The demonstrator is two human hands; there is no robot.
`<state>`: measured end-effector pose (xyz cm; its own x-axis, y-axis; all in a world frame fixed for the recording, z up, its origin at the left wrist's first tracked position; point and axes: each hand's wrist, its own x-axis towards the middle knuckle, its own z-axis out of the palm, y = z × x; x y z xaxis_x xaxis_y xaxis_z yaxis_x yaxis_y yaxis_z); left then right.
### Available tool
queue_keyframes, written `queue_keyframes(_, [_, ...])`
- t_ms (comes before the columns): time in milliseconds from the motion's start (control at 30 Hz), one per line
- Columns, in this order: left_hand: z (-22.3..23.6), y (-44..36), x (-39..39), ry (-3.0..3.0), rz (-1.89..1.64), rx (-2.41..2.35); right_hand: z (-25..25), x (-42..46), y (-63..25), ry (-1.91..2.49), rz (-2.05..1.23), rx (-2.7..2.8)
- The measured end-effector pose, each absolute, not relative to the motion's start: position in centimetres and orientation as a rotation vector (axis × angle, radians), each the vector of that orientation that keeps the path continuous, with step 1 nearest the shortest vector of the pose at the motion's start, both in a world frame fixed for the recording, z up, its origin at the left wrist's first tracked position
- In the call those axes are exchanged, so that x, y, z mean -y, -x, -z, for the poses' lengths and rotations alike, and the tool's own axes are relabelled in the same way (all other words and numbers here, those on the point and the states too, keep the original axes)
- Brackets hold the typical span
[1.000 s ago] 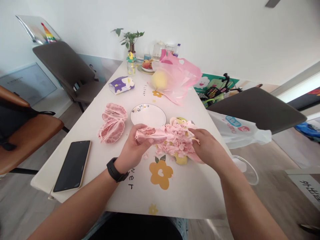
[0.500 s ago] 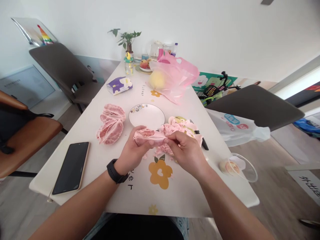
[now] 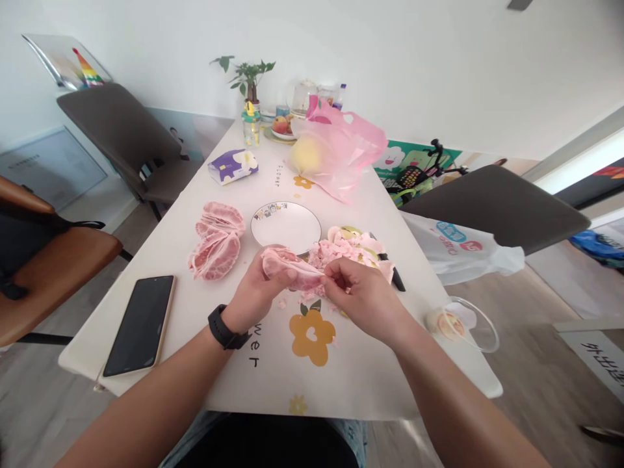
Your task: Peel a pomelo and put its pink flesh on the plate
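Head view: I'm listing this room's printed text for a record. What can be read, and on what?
"Flower": black letters on the white tablecloth.
"wer": same lettering by the left wrist.
"外出": white sign, lower right; rest blurred.
White plastic bag's blue-red logo: too blurred.

The pink carrier bag [image 3: 341,153] veils the yellow fruit [image 3: 307,155] inside it. The pile of pink peel [image 3: 341,250] conceals most of a black-handled knife [image 3: 397,278]. Items at the far end of the desk [image 3: 219,351] are too small to identify.
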<state>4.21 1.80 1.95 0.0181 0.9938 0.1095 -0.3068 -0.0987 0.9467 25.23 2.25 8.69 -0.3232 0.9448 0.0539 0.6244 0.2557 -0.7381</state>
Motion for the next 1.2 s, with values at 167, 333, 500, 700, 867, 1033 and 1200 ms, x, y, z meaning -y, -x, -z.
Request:
queue_keyframes(167, [-1.7, -4.8, -1.1, -1.023, -1.365, -0.944, -7.7, -1.7, -23.8, 1.502, -0.703, 1.971])
queue_keyframes(333, [-1.5, -5.3, -0.5, -1.203, -1.48, -1.059, -7.2, -1.9, -23.2, 1.487, -0.8, 1.937])
queue_keyframes(500, [-1.5, -5.6, 0.1, -1.384, -1.575, -1.129, -6.6, -2.0, -23.1, 1.454, -0.856, 1.897])
queue_keyframes(700, [-1.6, -4.9, -0.9, -1.054, -1.394, -1.03, -4.6, -1.4, -23.1, 1.3, -0.416, 2.098])
queue_keyframes(867, [-2.0, -5.3, -0.8, -0.968, -1.338, -1.0, -3.9, -0.9, -22.8, 1.337, -0.315, 2.072])
queue_keyframes(1033, [-1.4, -6.0, 0.1, -1.197, -1.475, -1.155, -4.3, -0.6, -22.0, 1.537, -0.673, 1.804])
queue_keyframes(1200, [-1.1, -5.7, -0.4, -1.39, -1.501, -1.294, -5.2, 0.8, -20.3, 1.429, -0.768, 1.8])
